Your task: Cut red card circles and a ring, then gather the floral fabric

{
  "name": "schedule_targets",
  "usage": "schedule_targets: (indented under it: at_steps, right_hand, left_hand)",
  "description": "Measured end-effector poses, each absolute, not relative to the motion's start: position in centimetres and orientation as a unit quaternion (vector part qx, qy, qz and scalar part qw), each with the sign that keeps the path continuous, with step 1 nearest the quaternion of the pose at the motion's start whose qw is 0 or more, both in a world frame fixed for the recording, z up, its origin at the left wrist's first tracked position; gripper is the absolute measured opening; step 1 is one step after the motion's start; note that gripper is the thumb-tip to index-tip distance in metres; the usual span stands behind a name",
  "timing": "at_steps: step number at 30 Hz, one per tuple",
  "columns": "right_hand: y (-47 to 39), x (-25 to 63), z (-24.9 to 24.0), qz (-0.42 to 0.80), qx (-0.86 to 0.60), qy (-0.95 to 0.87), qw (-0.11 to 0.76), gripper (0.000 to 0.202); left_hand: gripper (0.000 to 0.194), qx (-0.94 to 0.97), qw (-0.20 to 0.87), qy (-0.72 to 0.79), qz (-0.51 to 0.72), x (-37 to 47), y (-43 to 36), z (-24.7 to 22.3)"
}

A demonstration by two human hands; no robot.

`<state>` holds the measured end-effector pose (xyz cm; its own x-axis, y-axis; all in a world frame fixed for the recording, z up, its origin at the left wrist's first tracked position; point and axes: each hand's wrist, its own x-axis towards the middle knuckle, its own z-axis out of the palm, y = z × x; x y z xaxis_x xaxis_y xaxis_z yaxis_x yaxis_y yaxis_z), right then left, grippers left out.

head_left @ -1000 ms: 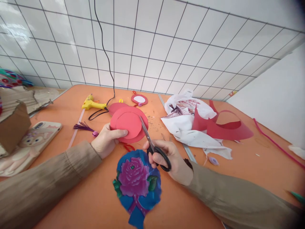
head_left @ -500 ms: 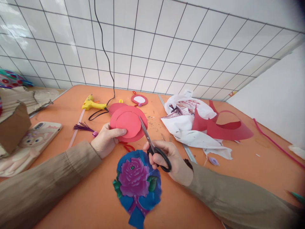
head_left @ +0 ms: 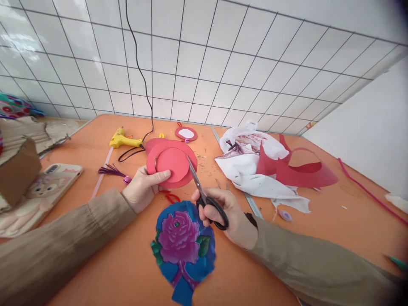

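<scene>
My left hand [head_left: 144, 186] pinches a round piece of red paper [head_left: 174, 163] by its left edge, thumb on top. A curved cut runs inside the disc, and a narrow gap shows between the inner circle and the outer ring on the left. In my right hand [head_left: 231, 214] are scissors [head_left: 197, 180] with black handles, fingers through the loops. Their blades meet the paper's right side at the cut. Below lies a blue cutout [head_left: 184, 246] with a purple rose and green leaves. Red loops [head_left: 172, 197] lie partly behind the paper.
A yellow glue gun [head_left: 123, 139] with a black cord lies behind my left hand, a purple tassel [head_left: 111, 170] beside it. Farther left are a phone [head_left: 60, 182] and cardboard [head_left: 19, 165]. White cloth [head_left: 255, 170] and red paper scraps [head_left: 302, 176] lie to the right.
The gap between the inner circle and the ring has widened on the left, and the inner circle sits slightly to the right. Both hands have stayed nearly in place.
</scene>
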<state>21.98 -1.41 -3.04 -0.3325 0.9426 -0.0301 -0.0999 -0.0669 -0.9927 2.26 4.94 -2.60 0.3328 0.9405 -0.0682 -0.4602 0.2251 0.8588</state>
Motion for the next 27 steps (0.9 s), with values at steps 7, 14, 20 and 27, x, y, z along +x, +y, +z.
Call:
schedule_targets:
  at_steps: [7,14,20,27]
  right_hand:
    - [-1.56,21.97,-2.97,0.635,-0.383,-0.519,0.425,0.047]
    - [-1.44,21.98,-3.11,0.634,-0.384,-0.518,0.427,0.050]
    - [-1.39,22.14,-3.23,0.630,-0.383,-0.522,0.430,0.048]
    - [-1.46,22.06,-3.10,0.628,-0.386,-0.524,0.427,0.049]
  left_hand:
    - [0.016,0.389,0.722,0.312,0.480,2.28,4.88,-2.58]
    - [0.021,0.393,0.729,0.299,0.475,2.37,4.57,-2.56]
    - [0.021,0.392,0.736,0.301,0.463,2.48,4.32,-2.29]
    - [0.019,0.392,0.733,0.302,0.467,2.41,4.39,-2.35]
